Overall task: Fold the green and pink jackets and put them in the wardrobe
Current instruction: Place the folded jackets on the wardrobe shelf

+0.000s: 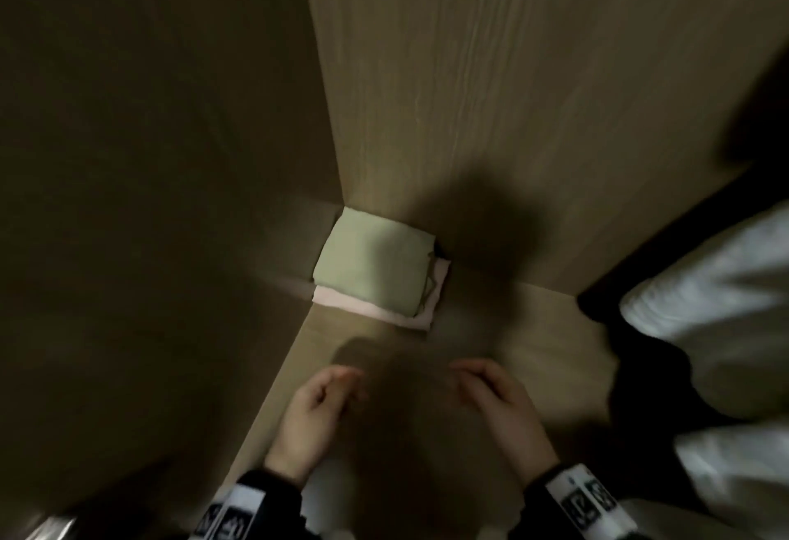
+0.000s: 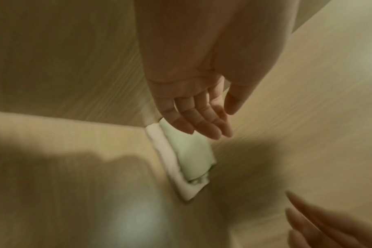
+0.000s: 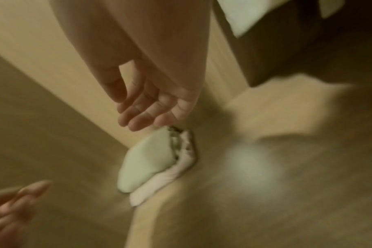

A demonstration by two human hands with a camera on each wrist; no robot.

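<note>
The folded green jacket (image 1: pixel 372 267) lies on top of the folded pink jacket (image 1: pixel 375 310) in the back left corner of the wardrobe shelf (image 1: pixel 491 343). The same stack shows in both wrist views: green jacket (image 2: pixel 191 154) on pink jacket (image 2: pixel 170 161), and green jacket (image 3: pixel 146 159) on pink jacket (image 3: pixel 159 182). My left hand (image 1: pixel 316 407) and right hand (image 1: pixel 499 403) hover in front of the stack, apart from it, fingers relaxed and holding nothing. Left hand (image 2: pixel 200 115) and right hand (image 3: pixel 146 107) both show loose, straight fingers.
Wooden wardrobe walls (image 1: pixel 491 91) close in at the back and on the left (image 1: pixel 149 155). White hanging garments (image 1: pixel 717 304) and a dark edge sit at the right. Bare shelf lies between my hands and the stack.
</note>
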